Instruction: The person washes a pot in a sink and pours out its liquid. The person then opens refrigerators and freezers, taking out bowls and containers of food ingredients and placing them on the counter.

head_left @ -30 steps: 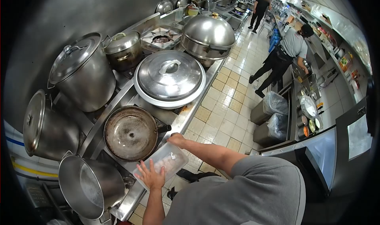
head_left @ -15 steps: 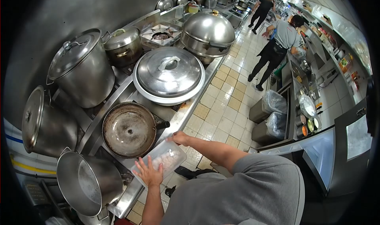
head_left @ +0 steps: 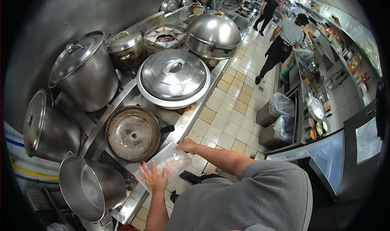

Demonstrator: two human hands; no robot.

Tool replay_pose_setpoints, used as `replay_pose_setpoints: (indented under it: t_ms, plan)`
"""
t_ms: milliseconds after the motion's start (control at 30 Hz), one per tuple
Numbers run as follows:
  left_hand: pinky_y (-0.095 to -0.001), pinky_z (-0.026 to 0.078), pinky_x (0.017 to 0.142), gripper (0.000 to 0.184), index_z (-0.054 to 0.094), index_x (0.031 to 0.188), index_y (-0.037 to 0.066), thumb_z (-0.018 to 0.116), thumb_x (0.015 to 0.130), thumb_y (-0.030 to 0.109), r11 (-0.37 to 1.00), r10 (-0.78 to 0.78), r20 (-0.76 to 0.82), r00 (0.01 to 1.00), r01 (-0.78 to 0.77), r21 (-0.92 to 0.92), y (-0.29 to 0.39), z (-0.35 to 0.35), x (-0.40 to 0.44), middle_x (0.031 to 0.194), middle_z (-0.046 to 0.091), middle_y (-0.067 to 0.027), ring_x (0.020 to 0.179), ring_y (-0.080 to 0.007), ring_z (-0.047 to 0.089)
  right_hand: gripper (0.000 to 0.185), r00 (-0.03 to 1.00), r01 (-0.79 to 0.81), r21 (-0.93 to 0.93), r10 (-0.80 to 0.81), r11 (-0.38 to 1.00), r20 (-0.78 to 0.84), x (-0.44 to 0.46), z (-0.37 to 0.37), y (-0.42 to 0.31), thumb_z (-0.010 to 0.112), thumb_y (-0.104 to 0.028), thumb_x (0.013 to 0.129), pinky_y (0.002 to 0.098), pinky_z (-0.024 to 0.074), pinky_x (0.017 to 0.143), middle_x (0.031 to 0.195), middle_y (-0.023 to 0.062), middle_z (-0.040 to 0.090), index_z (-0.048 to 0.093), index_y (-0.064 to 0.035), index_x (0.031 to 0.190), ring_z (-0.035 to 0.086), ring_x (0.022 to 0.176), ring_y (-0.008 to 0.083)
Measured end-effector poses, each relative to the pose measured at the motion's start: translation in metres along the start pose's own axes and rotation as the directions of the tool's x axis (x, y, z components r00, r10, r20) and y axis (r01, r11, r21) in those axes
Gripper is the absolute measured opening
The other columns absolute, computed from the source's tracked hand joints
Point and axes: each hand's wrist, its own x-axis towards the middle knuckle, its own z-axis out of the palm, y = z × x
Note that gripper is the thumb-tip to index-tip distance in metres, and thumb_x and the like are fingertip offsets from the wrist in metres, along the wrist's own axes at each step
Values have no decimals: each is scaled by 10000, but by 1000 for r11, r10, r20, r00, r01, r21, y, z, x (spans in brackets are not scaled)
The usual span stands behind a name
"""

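A translucent plastic container (head_left: 172,164) with pale pieces showing inside rests by the front edge of the stove. My left hand (head_left: 153,176) lies on its near left part with fingers spread. At the far right corner, my right hand (head_left: 186,145) is closed on the container's rim, thumb and fingers partly hidden. Just beyond the container sits a worn, brown-stained pan (head_left: 133,134), its short handle (head_left: 167,128) pointing right.
An open stockpot (head_left: 91,186) stands at lower left, with lidded pots (head_left: 83,74) behind. A lidded white-rimmed basin (head_left: 174,78) and a domed steamer (head_left: 213,32) line the stove. Bins (head_left: 276,129) stand across the tiled aisle (head_left: 219,109). Two people (head_left: 284,40) are farther along.
My right hand has shifted slightly toward me along the container's corner. My left hand stays put. The nearer co-worker has turned and stepped slightly away along the aisle.
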Motion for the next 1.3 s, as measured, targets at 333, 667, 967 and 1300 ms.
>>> replay_pose_setpoints:
  t_ms: [333,667,967,1300]
  plan:
    - [-661,-25,1181,795,416,1527,224,615,858,605,1000,7,26,1000,-7,2,1,-4,-1,1640,165,-173,1532,-399,36,442,997,-72,46,70,996,37,11,16,3,838,-313,804,389,531,705,954,109,711,727,26,1065,660,849,215]
    - [-661,-8,1178,805,411,1526,190,621,857,586,1000,16,10,1000,-16,4,-3,0,12,1614,194,-204,1525,-415,61,546,996,18,-18,-16,1000,88,35,20,7,850,-337,805,373,532,873,1124,138,706,689,20,1185,674,1014,230]
    - [-666,-9,1179,820,404,1527,227,636,841,610,1000,-7,47,999,6,18,9,-9,11,1614,217,-191,1527,-404,65,589,987,-75,90,60,993,152,22,0,13,838,-352,818,403,531,823,1117,156,688,647,53,1202,667,997,264]
    - [-659,4,1183,815,409,1529,214,641,843,587,1000,6,26,1000,-6,10,4,-5,12,1613,215,-194,1523,-410,78,744,987,-137,-121,145,983,63,-16,2,19,773,-631,781,393,518,703,937,150,674,684,77,996,645,830,242]
